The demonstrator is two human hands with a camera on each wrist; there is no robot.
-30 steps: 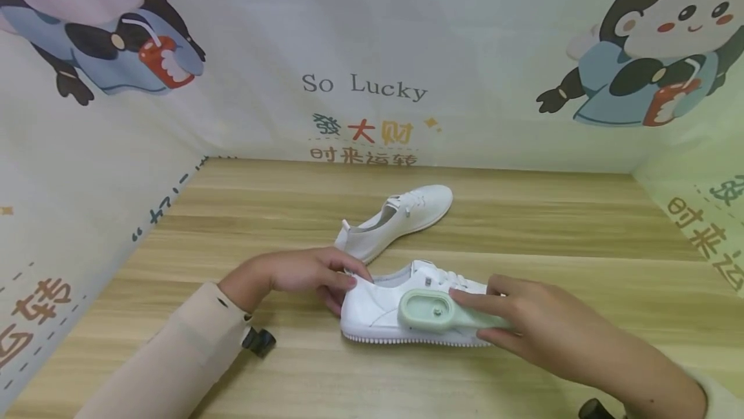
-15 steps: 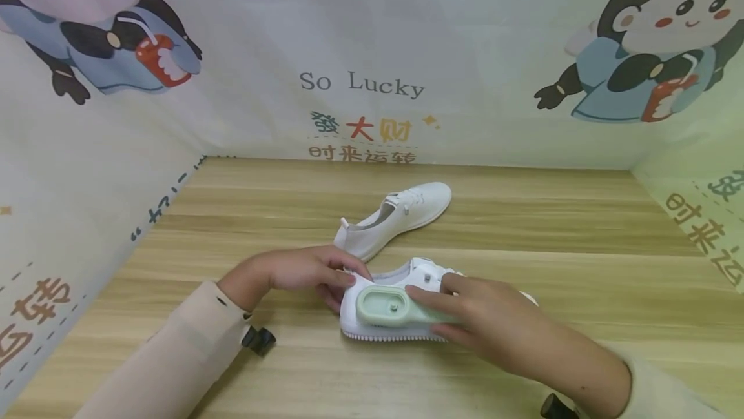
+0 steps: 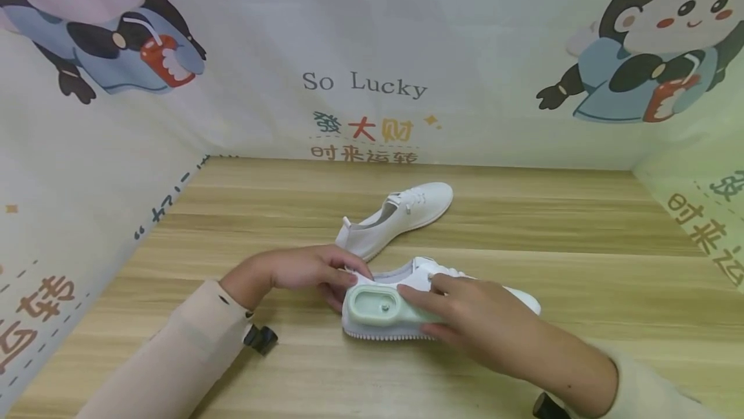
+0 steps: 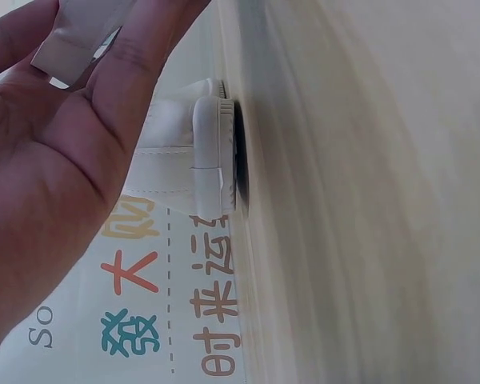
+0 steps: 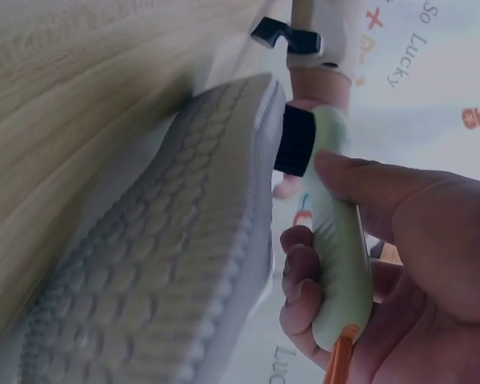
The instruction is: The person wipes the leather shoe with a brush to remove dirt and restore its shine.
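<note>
A white lace-up shoe point(image 3: 523, 299) is tipped on its side in front of me, its knobbly sole point(image 5: 152, 256) showing in the right wrist view. My left hand point(image 3: 305, 272) pinches the collar at its heel, thumb outside. In the left wrist view that hand point(image 4: 48, 160) has a pale strip of the shoe between its fingers. My right hand point(image 3: 471, 312) holds a pale green scrub brush point(image 3: 373, 305) by its handle against the shoe's side near the heel. Dark bristles point(image 5: 294, 141) meet the shoe, and an orange cord point(image 5: 341, 360) hangs from the handle end.
Behind the held shoe, the second white shoe point(image 3: 401, 215) stands on the wooden table point(image 3: 552, 212), toe to the right. A printed cloth point(image 3: 494, 70) walls the table at the back and both sides. Small black devices point(image 3: 260, 339) sit at both wrists.
My right hand has slid the scrub brush leftward along the shoe's side, from its middle to the heel, mostly in the first half second. The left hand keeps its place on the heel.
</note>
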